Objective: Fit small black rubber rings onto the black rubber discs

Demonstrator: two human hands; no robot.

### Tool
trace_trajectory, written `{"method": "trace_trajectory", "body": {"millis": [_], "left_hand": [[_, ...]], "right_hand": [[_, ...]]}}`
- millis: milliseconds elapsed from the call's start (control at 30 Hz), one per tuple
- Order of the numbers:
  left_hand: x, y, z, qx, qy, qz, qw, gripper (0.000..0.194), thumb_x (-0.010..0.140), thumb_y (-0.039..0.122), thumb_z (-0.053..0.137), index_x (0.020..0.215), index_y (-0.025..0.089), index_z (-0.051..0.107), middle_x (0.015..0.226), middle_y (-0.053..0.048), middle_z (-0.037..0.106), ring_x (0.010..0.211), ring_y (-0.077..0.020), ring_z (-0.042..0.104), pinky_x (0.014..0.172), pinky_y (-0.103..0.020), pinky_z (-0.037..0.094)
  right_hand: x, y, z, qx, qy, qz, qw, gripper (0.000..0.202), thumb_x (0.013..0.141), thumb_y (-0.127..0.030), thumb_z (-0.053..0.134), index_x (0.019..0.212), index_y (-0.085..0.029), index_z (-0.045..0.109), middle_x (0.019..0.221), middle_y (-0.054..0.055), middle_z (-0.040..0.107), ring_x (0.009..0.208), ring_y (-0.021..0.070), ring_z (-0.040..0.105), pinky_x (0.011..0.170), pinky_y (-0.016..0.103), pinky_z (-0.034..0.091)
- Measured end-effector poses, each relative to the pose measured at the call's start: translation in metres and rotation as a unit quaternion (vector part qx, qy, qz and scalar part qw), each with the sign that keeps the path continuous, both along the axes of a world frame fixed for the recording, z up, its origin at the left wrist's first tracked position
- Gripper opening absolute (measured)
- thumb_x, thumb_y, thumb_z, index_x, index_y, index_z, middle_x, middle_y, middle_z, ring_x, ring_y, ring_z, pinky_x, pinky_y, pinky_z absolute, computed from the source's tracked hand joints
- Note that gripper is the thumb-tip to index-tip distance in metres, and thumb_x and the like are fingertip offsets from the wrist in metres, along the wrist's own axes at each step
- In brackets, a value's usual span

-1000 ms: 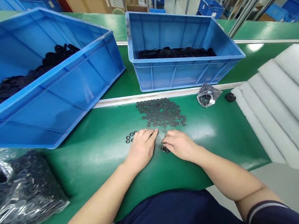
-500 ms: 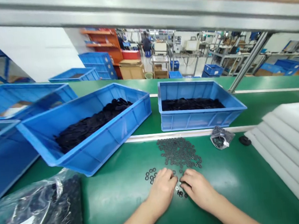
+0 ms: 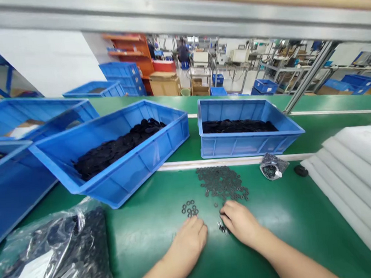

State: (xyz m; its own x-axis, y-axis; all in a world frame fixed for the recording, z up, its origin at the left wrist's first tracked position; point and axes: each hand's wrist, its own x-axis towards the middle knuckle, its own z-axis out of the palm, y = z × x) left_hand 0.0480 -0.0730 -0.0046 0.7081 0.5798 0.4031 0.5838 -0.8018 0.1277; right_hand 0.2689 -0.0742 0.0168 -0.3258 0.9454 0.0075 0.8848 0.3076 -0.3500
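My left hand [image 3: 190, 238] is low over the green table, its fingers bent down and pressed together at the near edge of a small group of black rings [image 3: 188, 204]. Whatever its fingertips hold, if anything, is hidden beneath them. To the right, my right hand [image 3: 241, 221] is closed, with thumb and fingers pinched beside a few small shiny and black parts [image 3: 223, 227]. I cannot make out what lies in that pinch. Beyond both hands, a wide spread of black rings [image 3: 221, 182] lies flat on the table.
Two blue bins [image 3: 161, 151] [image 3: 250, 144] of black flat pieces stand behind the rings. A clear bag of black parts [image 3: 68, 246] lies at left. A small open bag [image 3: 273, 167], a black roll [image 3: 301, 170] and stacked white foam sheets [image 3: 343, 186] are at right.
My left hand has moved left and toward me, away from my right hand, to the small ring group. My right hand stays near the small parts. The view has shifted slightly.
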Motion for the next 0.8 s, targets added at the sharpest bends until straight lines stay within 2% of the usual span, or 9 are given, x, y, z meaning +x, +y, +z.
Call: {"method": "trace_trajectory", "body": {"millis": [100, 167, 300, 433, 633, 800], "left_hand": [[-0.010, -0.005, 0.003, -0.082, -0.031, 0.000, 0.996, 0.014, 0.095, 0.019, 0.051, 0.084, 0.017, 0.060, 0.080, -0.005, 0.058, 0.077, -0.0198, 0.055, 0.070, -0.033, 0.050], [-0.013, -0.007, 0.003, -0.118, -0.049, 0.011, 0.992, 0.012, 0.095, 0.019, 0.051, 0.089, 0.017, 0.061, 0.083, -0.005, 0.059, 0.078, -0.0193, 0.056, 0.071, -0.032, 0.051], [-0.014, -0.010, 0.004, -0.104, -0.043, 0.033, 0.993, 0.015, 0.094, 0.016, 0.049, 0.085, 0.016, 0.061, 0.081, -0.006, 0.059, 0.076, -0.0198, 0.056, 0.070, -0.033, 0.052], [-0.020, -0.005, 0.002, -0.102, -0.067, 0.054, 0.991, 0.018, 0.094, 0.014, 0.046, 0.084, 0.016, 0.061, 0.079, -0.006, 0.060, 0.075, -0.0192, 0.057, 0.072, -0.034, 0.052], [-0.034, 0.009, -0.004, -0.139, -0.098, 0.132, 0.977, 0.017, 0.095, 0.016, 0.046, 0.090, 0.017, 0.062, 0.084, -0.006, 0.063, 0.080, -0.0194, 0.060, 0.076, -0.034, 0.052], [-0.038, 0.016, -0.007, -0.143, -0.102, 0.188, 0.966, 0.019, 0.096, 0.020, 0.046, 0.086, 0.018, 0.061, 0.081, -0.006, 0.062, 0.078, -0.0201, 0.060, 0.074, -0.034, 0.051]], "right_hand": [[-0.006, 0.008, 0.005, -0.011, -0.023, 0.016, 1.000, 0.013, 0.093, -0.016, 0.055, 0.093, -0.016, 0.069, 0.091, 0.007, 0.065, 0.087, 0.0183, 0.062, 0.081, 0.029, 0.048], [-0.014, 0.016, 0.009, -0.014, -0.013, 0.034, 0.999, 0.013, 0.093, -0.017, 0.056, 0.096, -0.016, 0.069, 0.092, 0.006, 0.066, 0.087, 0.0176, 0.063, 0.081, 0.028, 0.048], [-0.037, 0.031, 0.016, -0.002, -0.005, 0.078, 0.997, 0.014, 0.093, -0.019, 0.057, 0.101, -0.016, 0.069, 0.094, 0.007, 0.067, 0.089, 0.0175, 0.063, 0.082, 0.028, 0.049], [-0.055, 0.041, 0.012, 0.004, -0.013, 0.107, 0.994, 0.015, 0.094, -0.020, 0.057, 0.102, -0.015, 0.069, 0.097, 0.007, 0.068, 0.090, 0.0175, 0.064, 0.084, 0.028, 0.050], [-0.057, 0.046, -0.004, 0.014, 0.003, 0.115, 0.993, 0.014, 0.095, -0.021, 0.057, 0.101, -0.018, 0.070, 0.095, 0.007, 0.068, 0.090, 0.0177, 0.063, 0.084, 0.028, 0.049], [-0.057, 0.044, -0.005, 0.032, -0.018, 0.125, 0.992, 0.015, 0.096, -0.021, 0.057, 0.095, -0.020, 0.073, 0.090, 0.005, 0.067, 0.087, 0.0180, 0.060, 0.080, 0.027, 0.048]]}}
